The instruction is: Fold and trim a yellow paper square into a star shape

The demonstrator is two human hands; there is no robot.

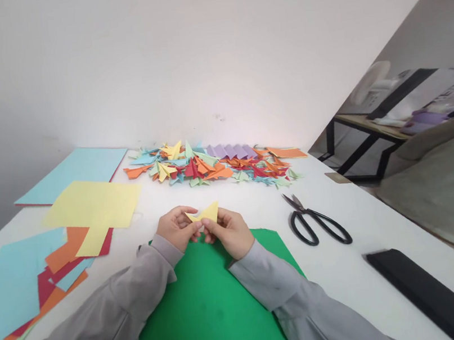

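Observation:
A small folded piece of yellow paper [210, 213] is held up between my two hands, over the far edge of a green mat [206, 315]. My left hand [177, 228] pinches its left part between thumb and fingers. On the other side, my right hand [231, 230] grips the right part, thumb toward me. Pointed corners of the paper stick up between the hands; its lower part is partly hidden by my fingers. Beyond them lies a long heap of small folded paper shapes [192, 167] in several colours.
Black-handled scissors [308, 220] lie right of the mat, and a long black object [424, 288] sits nearer. Loose coloured paper [13, 281] and a yellow sheet [91, 204] spread at left, with a light blue sheet [71, 173] behind. A white wall [193, 56] borders the table's back.

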